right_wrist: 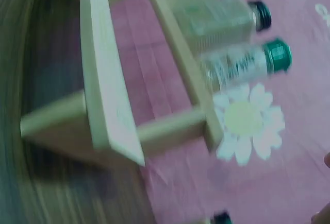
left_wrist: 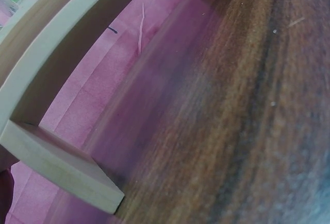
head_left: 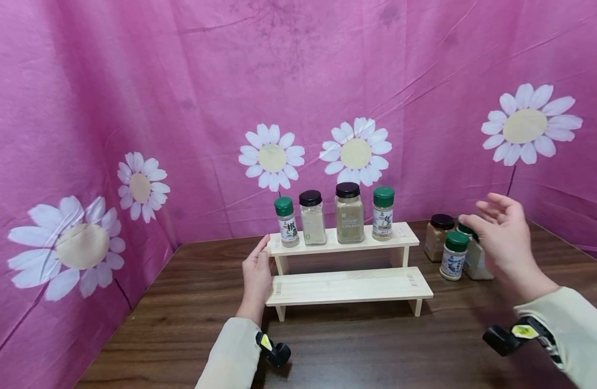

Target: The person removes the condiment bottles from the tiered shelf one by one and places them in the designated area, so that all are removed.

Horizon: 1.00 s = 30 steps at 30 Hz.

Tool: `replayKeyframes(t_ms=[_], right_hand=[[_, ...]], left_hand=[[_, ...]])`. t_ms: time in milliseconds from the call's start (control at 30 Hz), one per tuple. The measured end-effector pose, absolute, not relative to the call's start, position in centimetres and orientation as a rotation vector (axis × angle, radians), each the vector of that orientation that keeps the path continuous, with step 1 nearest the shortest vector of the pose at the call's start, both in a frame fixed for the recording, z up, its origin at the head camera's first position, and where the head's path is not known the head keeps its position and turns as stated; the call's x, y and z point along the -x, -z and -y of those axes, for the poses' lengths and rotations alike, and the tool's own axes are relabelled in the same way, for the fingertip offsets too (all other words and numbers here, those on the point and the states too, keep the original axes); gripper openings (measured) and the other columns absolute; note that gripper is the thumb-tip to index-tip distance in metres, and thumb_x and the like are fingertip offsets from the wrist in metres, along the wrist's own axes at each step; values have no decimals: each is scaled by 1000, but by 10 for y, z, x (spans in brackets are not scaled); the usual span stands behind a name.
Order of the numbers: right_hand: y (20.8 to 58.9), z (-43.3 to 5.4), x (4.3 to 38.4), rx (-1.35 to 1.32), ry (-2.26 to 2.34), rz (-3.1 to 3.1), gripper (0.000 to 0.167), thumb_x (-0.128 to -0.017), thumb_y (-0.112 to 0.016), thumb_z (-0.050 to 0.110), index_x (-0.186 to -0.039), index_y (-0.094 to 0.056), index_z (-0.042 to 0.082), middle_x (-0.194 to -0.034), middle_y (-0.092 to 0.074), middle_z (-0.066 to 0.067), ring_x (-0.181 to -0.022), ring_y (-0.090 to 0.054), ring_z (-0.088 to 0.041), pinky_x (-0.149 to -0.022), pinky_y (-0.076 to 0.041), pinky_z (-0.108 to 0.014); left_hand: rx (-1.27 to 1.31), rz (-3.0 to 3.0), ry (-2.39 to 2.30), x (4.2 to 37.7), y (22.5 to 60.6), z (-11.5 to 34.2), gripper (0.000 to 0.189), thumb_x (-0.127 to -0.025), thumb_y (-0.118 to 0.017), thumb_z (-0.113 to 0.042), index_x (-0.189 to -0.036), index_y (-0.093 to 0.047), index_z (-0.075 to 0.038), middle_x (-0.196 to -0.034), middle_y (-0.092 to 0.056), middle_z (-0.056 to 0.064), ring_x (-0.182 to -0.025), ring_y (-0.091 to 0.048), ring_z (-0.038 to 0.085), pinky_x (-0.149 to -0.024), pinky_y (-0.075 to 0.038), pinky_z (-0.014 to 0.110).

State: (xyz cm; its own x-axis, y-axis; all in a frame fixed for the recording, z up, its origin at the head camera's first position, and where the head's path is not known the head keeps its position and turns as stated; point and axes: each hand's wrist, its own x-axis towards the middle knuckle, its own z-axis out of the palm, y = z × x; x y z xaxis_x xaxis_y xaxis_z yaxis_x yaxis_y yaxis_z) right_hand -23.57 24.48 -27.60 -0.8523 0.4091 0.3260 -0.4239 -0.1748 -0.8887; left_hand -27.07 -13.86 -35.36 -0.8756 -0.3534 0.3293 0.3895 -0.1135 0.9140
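Note:
A two-tier wooden rack (head_left: 349, 286) stands on the table. Along its top shelf, from left to right, are a green-capped spice jar (head_left: 288, 227), a black-capped jar (head_left: 313, 224), a larger black-capped jar (head_left: 349, 221) and another green-capped jar (head_left: 383, 219). My left hand (head_left: 256, 273) rests against the left end of the rack, fingers pointing up along it. Raised in the air at the right is my right hand (head_left: 509, 243), fingers loosely bent, with nothing seen in it. It partly covers a group of jars behind it.
On the table right of the rack stand a black-capped brown jar (head_left: 438, 240), a green-capped jar (head_left: 454, 259) and a paler jar (head_left: 478, 265), partly hidden by the right hand. A pink flowered cloth (head_left: 206, 108) hangs behind the dark wooden table (head_left: 181, 319).

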Motion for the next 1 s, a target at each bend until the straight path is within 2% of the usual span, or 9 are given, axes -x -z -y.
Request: replayKeyframes(t_ms=[167, 233, 333, 433, 533, 600, 833, 1000], right_hand=[[275, -218, 235, -154, -2139, 1634, 45, -82, -58, -8, -108, -40, 24, -100, -46, 7, -92, -47, 0, -73, -46, -4], [275, -207, 235, -164, -2163, 1658, 45, -83, -59, -5, -116, -41, 20, -101, -48, 8, -94, -49, 1, -74, -46, -5], [273, -190, 235, -140, -2151, 1735, 57, -85, -59, -1, -136, -35, 9, -107, -49, 5, -102, -49, -2, -77, -46, -6], [271, -175, 234, -107, -2065, 1866, 71, -86, -58, 2, -146, -20, 3, -128, -47, -9, -120, -45, -13, -89, -43, -9], [270, -163, 234, -120, -1984, 1983, 72, -88, -57, 5, -148, -16, 3, -146, -30, -20, -132, -33, -26, -102, -37, -18], [270, -158, 234, -127, -1931, 2045, 72, -89, -57, 8, -148, -15, 5, -148, -27, -21, -134, -30, -31, -106, -34, -24], [275, -146, 241, -170, -1827, 2122, 74, -88, -58, 6, -148, -15, 4, -147, -28, -21, -134, -30, -30, -109, -29, -38], [277, -139, 246, -161, -1796, 2141, 75, -87, -57, 4, -148, -14, 5, -149, -24, -20, -135, -27, -30, -111, -27, -38]], left_hand=[[36, 1687, 2041, 270, 355, 140, 40, -90, -39, -1, -128, -52, 3, -129, -52, 21, -105, -55, 14, -99, -43, 38], [36, 1685, 2040, 269, 355, 140, 40, -90, -39, -2, -128, -52, 4, -129, -52, 21, -104, -55, 13, -98, -43, 37], [41, 1685, 2042, 268, 355, 141, 41, -90, -39, -2, -129, -51, 5, -129, -52, 21, -103, -55, 11, -98, -43, 36], [51, 1692, 2036, 268, 355, 141, 41, -90, -39, -1, -129, -50, 5, -130, -51, 22, -103, -55, 11, -98, -43, 37], [49, 1695, 2029, 268, 354, 140, 41, -89, -39, -1, -128, -51, 5, -130, -51, 22, -103, -55, 12, -98, -43, 38], [53, 1696, 2022, 269, 355, 140, 41, -89, -39, -1, -128, -51, 5, -130, -51, 22, -104, -55, 13, -98, -43, 39], [42, 1684, 2044, 270, 354, 140, 42, -89, -39, -2, -128, -51, 5, -129, -51, 23, -104, -56, 14, -97, -43, 39], [37, 1687, 2046, 270, 353, 139, 42, -89, -39, -2, -129, -50, 5, -129, -51, 24, -105, -55, 16, -98, -42, 40]])
